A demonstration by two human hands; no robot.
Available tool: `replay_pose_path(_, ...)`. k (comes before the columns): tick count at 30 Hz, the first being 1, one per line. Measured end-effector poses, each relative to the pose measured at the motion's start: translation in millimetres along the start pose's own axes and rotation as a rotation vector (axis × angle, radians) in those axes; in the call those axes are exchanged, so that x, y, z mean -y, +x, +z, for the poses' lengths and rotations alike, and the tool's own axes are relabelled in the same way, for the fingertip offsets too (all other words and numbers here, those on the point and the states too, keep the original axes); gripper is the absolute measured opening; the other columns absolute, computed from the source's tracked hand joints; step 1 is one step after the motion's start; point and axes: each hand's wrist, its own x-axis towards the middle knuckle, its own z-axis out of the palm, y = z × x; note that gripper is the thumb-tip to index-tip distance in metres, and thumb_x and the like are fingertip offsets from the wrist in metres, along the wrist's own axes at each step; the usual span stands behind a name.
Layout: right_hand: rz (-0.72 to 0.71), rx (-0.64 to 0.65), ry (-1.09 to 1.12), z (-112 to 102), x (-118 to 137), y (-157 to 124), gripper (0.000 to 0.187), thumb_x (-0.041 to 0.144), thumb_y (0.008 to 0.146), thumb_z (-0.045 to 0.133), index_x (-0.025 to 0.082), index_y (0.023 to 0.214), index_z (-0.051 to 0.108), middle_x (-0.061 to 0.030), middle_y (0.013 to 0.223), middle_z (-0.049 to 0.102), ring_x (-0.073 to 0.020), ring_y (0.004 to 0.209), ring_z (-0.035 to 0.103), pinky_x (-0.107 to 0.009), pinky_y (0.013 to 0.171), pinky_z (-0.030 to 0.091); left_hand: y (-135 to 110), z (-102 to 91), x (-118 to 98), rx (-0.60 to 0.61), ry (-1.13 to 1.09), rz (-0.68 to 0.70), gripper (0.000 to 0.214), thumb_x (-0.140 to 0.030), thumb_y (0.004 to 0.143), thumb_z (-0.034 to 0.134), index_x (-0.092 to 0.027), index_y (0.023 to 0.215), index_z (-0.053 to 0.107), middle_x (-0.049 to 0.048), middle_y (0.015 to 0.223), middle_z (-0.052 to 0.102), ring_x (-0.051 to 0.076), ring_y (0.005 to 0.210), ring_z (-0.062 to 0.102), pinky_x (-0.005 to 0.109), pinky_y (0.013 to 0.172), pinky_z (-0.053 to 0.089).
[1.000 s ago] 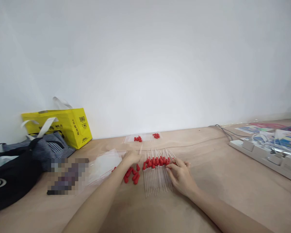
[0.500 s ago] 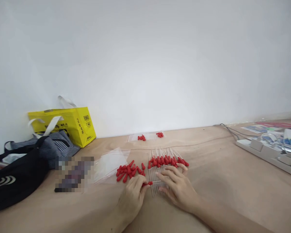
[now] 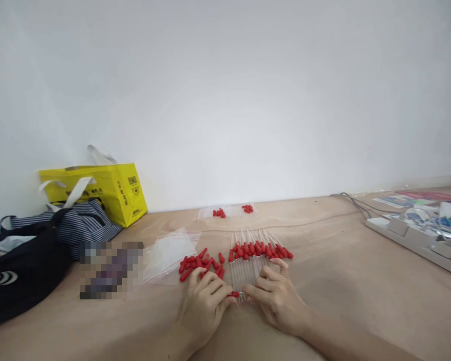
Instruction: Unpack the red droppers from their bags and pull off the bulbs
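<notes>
Between finger and thumb, my left hand [image 3: 205, 308] pinches a red rubber bulb [image 3: 234, 294]. My right hand [image 3: 281, 301] is closed on a thin glass dropper tube [image 3: 242, 295], whose end meets the bulb; how far it sits inside cannot be made out. Under and beyond my fingers lies a row of bare glass tubes [image 3: 244, 273], side by side. Past them, finished-looking droppers with red bulbs [image 3: 257, 248] fan out, tips pointing away. A pile of loose red bulbs [image 3: 190, 265] rests just beyond my left hand, partly hidden by it.
Clear plastic bags [image 3: 171, 253] lie left of the pile. Another bag with red bulbs [image 3: 220, 213] is by the wall. At left stand a yellow bag [image 3: 130, 195], a striped bag [image 3: 84, 228] and a black bag [image 3: 26, 281]. A white power strip [image 3: 398, 235] with cables is at right.
Both hands have shifted slightly nearer to me, with the bulb and tube. My right fingers have curled in and moved closer to the bulb.
</notes>
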Motion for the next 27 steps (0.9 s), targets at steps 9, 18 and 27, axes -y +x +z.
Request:
replay_pose_path(9,0.006,0.037,0.033,-7,0,-3,0.018,0.017,0.080,0.042,0.024,0.080,0.059,0.0037,0.052,0.050,-0.0139,0.064,0.041,-0.039,0.079,0.019,-1,-4.6,-1,0.024,0.038,0.011,0.023,-0.026,0.084,0.046,-0.021,0.063,0.056,-0.0054,0.058,0.058,0.012,0.062,0.047,0.036,0.080,0.026)
replay_pose_path(18,0.326,0.138,0.065,-14,-19,-12,0.025,0.019,0.087,0.036,0.022,0.095,0.059,-0.0005,0.065,0.055,-0.0140,0.066,0.049,-0.035,0.077,0.031,-7,-15.3,12,0.014,-0.033,-0.153,0.021,-0.021,0.086,0.039,-0.020,0.086,0.059,0.0025,0.078,0.058,0.013,0.071,0.054,0.026,0.064,0.041)
replay_pose_path(27,0.516,0.054,0.078,0,-40,-21,0.027,0.013,0.082,0.035,0.018,0.095,0.058,-0.0067,0.078,0.055,-0.0183,0.073,0.055,-0.032,0.065,0.042,37,-24.3,49,0.256,0.047,-0.637,0.020,-0.020,0.079,0.041,-0.019,0.095,0.053,0.0017,0.083,0.061,0.013,0.069,0.058,0.024,0.064,0.045)
